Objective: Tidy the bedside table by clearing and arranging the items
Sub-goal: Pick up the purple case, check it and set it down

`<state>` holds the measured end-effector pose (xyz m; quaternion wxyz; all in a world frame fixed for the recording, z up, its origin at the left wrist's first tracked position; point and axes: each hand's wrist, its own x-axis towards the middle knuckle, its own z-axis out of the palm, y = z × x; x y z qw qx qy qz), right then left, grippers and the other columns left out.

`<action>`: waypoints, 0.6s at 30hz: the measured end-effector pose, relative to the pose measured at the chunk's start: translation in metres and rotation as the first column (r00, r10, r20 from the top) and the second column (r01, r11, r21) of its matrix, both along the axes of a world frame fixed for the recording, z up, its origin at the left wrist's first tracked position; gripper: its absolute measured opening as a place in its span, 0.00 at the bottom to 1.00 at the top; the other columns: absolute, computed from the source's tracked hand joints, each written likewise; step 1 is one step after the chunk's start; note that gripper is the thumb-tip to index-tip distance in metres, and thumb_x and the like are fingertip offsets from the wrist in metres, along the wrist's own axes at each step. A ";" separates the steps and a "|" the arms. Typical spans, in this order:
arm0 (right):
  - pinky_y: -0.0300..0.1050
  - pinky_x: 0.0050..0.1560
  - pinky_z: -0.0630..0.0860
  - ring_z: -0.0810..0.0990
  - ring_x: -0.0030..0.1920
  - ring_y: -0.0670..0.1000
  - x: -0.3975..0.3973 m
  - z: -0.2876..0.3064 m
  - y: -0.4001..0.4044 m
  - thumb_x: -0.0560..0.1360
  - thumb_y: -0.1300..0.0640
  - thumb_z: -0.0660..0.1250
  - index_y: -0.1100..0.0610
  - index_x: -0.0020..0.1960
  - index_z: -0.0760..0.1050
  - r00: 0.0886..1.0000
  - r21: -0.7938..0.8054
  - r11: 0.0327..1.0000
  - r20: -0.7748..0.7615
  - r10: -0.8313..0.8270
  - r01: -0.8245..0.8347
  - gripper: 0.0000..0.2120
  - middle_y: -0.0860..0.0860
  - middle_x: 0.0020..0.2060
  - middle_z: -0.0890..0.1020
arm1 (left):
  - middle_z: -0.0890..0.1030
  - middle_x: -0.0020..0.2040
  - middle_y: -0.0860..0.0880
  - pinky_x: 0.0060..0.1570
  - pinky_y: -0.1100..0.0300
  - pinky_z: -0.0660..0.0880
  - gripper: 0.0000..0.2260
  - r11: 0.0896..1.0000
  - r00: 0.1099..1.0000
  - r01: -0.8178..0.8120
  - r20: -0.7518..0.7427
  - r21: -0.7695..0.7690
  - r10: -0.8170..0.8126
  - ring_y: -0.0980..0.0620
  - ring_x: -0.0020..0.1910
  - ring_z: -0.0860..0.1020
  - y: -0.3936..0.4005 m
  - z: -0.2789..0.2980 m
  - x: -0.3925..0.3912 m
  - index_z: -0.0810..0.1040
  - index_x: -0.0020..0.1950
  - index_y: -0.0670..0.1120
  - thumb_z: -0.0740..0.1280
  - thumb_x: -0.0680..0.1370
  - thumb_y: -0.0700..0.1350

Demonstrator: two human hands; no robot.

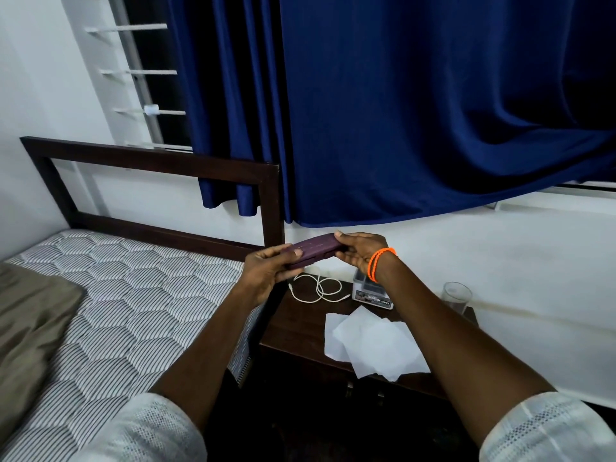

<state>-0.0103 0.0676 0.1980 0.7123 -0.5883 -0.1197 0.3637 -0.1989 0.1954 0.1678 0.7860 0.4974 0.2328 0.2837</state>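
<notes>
A dark purple case (315,250) is held in the air above the back of the dark wooden bedside table (293,331). My left hand (266,271) grips its left end and my right hand (358,253), with an orange band at the wrist, grips its right end. On the table lie a coiled white cable (316,288), a small clear box (371,295) partly hidden by my right wrist, several white sheets of paper (373,345), and an empty drinking glass (456,296) at the right edge.
A bed with a patterned mattress (133,288) and a dark headboard (150,161) stands to the left, with an olive pillow (30,325) on it. Blue curtains (400,111) hang behind the table. White wall lies to the right.
</notes>
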 end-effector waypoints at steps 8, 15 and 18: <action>0.48 0.45 0.85 0.86 0.50 0.60 -0.005 -0.001 0.002 0.70 0.63 0.78 0.66 0.56 0.79 1.000 -0.017 1.000 -0.008 -0.005 0.005 0.17 0.63 0.48 0.85 | 0.85 0.57 0.36 0.48 0.50 0.85 0.19 0.999 1.000 -0.016 0.020 -0.042 0.017 0.37 0.53 0.86 0.000 -0.005 -0.001 0.80 0.61 0.32 0.77 0.71 0.33; 0.47 0.44 0.85 0.87 0.48 0.59 -0.007 -0.001 0.004 0.70 0.63 0.77 0.65 0.53 0.79 1.000 -0.041 0.999 0.005 -0.011 0.012 0.14 0.63 0.47 0.86 | 0.85 0.57 0.35 0.51 0.47 0.84 0.21 0.999 0.999 -0.014 0.030 -0.048 0.015 0.36 0.53 0.85 0.001 -0.008 -0.003 0.80 0.61 0.32 0.78 0.70 0.34; 0.45 0.42 0.84 0.87 0.47 0.58 -0.008 -0.003 0.005 0.70 0.62 0.77 0.65 0.53 0.79 1.000 -0.050 0.999 0.009 -0.013 0.013 0.14 0.63 0.47 0.86 | 0.85 0.56 0.36 0.49 0.51 0.85 0.19 0.999 1.000 -0.010 0.029 -0.052 0.012 0.37 0.52 0.86 0.002 -0.009 -0.004 0.80 0.60 0.33 0.77 0.70 0.33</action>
